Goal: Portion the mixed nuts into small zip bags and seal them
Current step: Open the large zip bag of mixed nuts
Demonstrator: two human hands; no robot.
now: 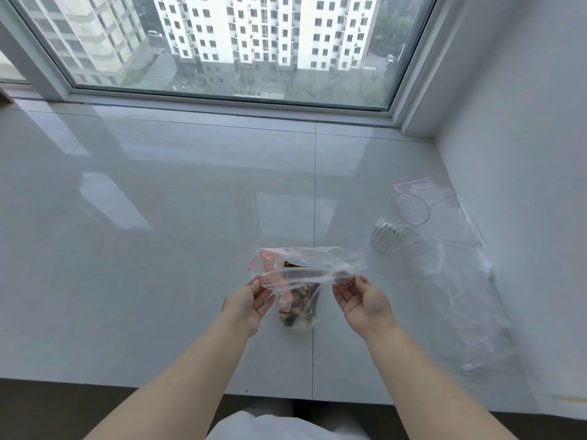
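Holding the near lip of a zip bag [305, 265] between them, both hands are working just above a glossy white windowsill [158, 217]; at the left, the left hand [251, 301] is pinching the left corner of the mouth between thumb and fingertips, fingers curled onto the film, right beside the pink zip strip [279, 281] that is running crookedly down that side; in the middle, the bag is hanging with its mouth stretched sideways from hand to hand and its body dropping toward the person, the mixed nuts [300, 308] sitting dark and clumped in its bottom, which seems to be resting on the sill; to the right of that, the right hand [362, 301] is pinching the opposite corner the same way; so the mouth's long axis is lying straight across between the two hands, each equally near its own end, and closing it would likely mean pressing along that line from one corner to the other; the strip is looking twisted, so it probably needs straightening first; farther right, well apart from the hands, a clear ribbed glass [398, 223] is lying tipped over, with empty zip bags [422, 192] behind it and a large clear plastic bag [470, 290] sprawling by the wall.
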